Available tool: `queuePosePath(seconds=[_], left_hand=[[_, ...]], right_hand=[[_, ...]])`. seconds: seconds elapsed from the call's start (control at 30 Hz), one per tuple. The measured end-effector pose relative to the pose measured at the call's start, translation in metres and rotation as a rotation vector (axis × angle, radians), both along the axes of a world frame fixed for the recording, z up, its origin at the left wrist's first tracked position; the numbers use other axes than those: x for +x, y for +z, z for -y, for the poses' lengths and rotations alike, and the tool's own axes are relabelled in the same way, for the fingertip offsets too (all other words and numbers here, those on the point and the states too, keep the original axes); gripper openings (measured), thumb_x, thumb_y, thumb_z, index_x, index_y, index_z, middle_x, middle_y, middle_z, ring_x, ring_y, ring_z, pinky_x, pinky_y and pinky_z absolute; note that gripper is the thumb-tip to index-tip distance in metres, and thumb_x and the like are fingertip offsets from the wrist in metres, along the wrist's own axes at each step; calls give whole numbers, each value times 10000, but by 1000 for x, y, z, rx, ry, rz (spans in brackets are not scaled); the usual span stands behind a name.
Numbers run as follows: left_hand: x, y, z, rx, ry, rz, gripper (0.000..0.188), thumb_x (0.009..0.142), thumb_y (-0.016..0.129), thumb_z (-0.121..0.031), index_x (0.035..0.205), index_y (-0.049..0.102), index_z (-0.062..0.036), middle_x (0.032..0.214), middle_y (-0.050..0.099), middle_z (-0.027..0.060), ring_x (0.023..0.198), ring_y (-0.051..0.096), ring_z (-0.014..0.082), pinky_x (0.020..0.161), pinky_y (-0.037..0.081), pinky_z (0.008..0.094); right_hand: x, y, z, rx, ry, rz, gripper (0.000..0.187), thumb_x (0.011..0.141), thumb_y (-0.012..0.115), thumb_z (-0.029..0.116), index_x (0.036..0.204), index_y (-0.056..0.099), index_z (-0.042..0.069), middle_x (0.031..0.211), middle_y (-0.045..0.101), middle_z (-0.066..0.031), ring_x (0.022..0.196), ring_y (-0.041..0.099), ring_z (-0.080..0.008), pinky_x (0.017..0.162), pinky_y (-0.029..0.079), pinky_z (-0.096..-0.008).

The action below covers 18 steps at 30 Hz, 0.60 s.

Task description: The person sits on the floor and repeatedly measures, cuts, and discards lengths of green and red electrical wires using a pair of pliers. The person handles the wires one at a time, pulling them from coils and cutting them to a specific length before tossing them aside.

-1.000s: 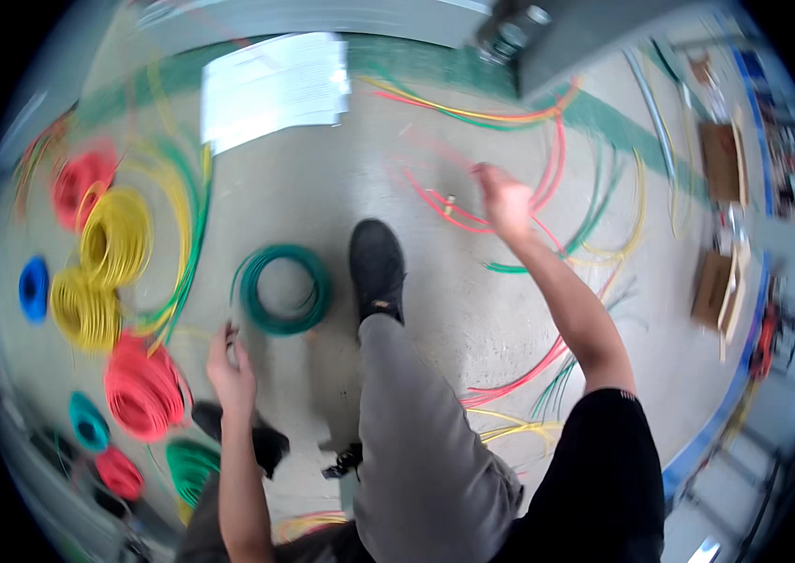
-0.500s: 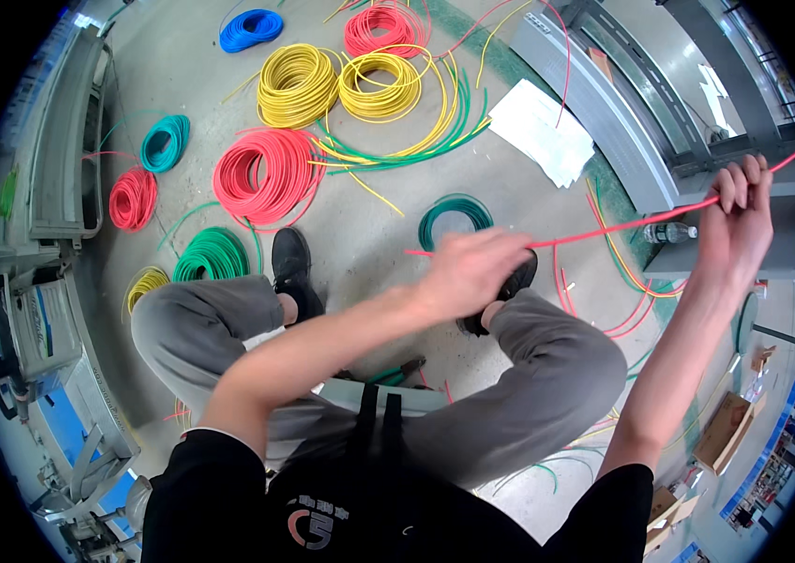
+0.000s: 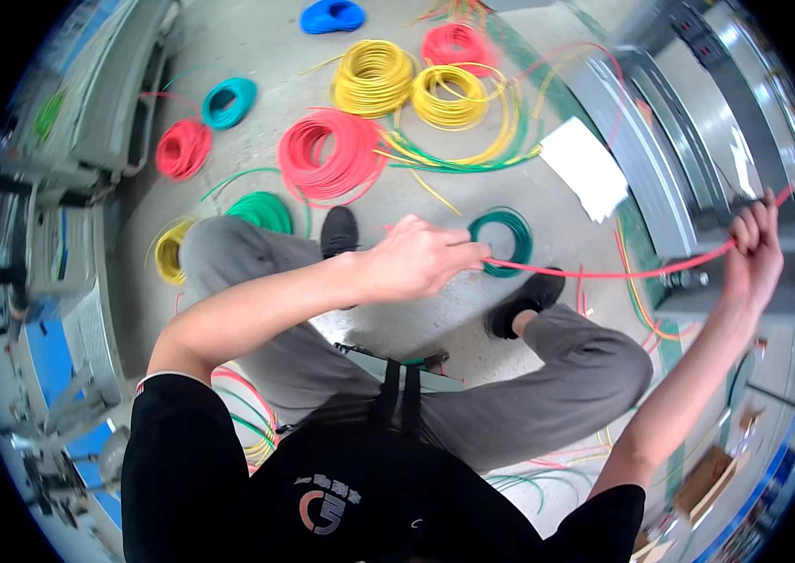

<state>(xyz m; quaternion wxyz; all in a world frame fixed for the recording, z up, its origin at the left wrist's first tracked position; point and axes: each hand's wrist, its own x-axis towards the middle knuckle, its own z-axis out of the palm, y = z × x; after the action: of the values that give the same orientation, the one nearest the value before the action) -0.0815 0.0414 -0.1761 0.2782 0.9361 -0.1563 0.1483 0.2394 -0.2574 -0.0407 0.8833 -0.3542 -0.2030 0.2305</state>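
Note:
A length of red wire [image 3: 594,275] stretches between my two hands, sagging a little in the middle. My left hand [image 3: 424,258] is closed on it in front of my body, above the floor between my feet. Out to the right and higher up, my right hand [image 3: 754,246] grips the wire too, and a short red end sticks out beyond its fingers. Under the left part of the wire lies a small dark green coil [image 3: 527,246], nearest to my left hand.
Large red [image 3: 308,155] and yellow [image 3: 369,79] wire coils lie on the floor ahead. White papers [image 3: 585,169] rest beside a grey metal panel [image 3: 636,155]. A plastic bottle [image 3: 686,279] lies behind the wire. Grey metal equipment [image 3: 102,103] stands at left.
My left hand has moved left, so more red wire now spans between my hands. The right hand still grips near its end. The view has shifted, and the floor things appear farther right.

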Motion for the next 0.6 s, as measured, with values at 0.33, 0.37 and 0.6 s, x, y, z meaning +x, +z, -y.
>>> queuePosePath(seconds=[0.33, 0.37, 0.6], left_hand=[[-50, -44, -33, -74, 78, -110, 167, 761, 624, -108, 926, 633, -85, 723, 573, 48, 577, 583, 252, 468, 447, 377], [-38, -53, -30, -111, 71, -64, 151, 782, 620, -118, 928, 632, -82, 736, 578, 57, 594, 588, 257, 478, 452, 380], [-8, -80, -64, -42, -34, -363, 100, 866, 549, -148, 888, 610, -71, 787, 595, 104, 716, 609, 320, 587, 492, 438]], right_hand=[[-99, -30, -128, -366, -138, -126, 332, 991, 451, 236, 1221, 462, -4, 706, 329, 22, 580, 254, -58, 490, 233, -209], [-114, -38, -128, -378, -145, -165, 337, 989, 457, 251, 1216, 464, 2, 704, 328, 23, 582, 255, -60, 497, 238, -211], [-102, -43, -84, -181, -281, -88, 259, 1002, 426, 237, 1111, 495, 12, 664, 276, 43, 550, 231, -55, 460, 233, -219]])
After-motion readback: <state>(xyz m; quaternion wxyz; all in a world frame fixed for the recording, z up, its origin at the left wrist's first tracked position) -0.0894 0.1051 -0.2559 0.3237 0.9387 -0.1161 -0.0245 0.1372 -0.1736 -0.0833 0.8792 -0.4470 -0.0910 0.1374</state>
